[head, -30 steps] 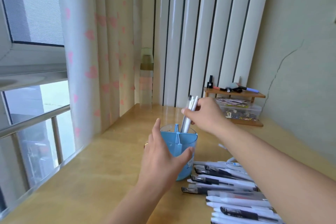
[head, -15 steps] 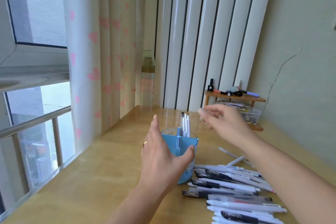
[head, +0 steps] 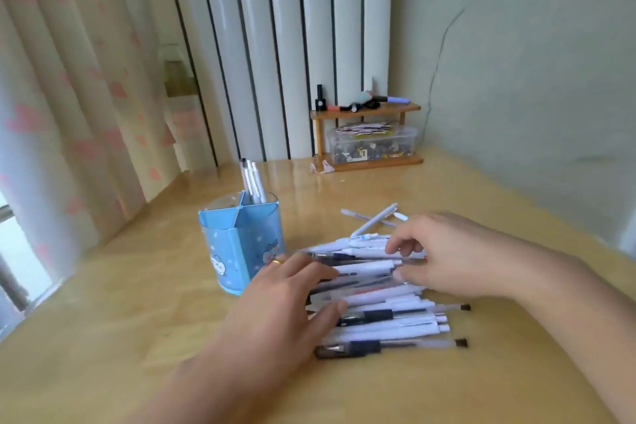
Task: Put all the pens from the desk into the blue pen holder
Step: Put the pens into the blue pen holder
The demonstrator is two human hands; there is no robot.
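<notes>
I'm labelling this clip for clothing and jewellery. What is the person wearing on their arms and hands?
Both forearms are bare, with no sleeves, watch or gloves in view. The left hand carries a gold ring on one finger. The right hand shows no jewellery.

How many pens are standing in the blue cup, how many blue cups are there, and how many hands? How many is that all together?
Pens standing in the holder: 3
Blue pen holder: 1
Hands: 2 (left hand, right hand)
Total: 6
</notes>
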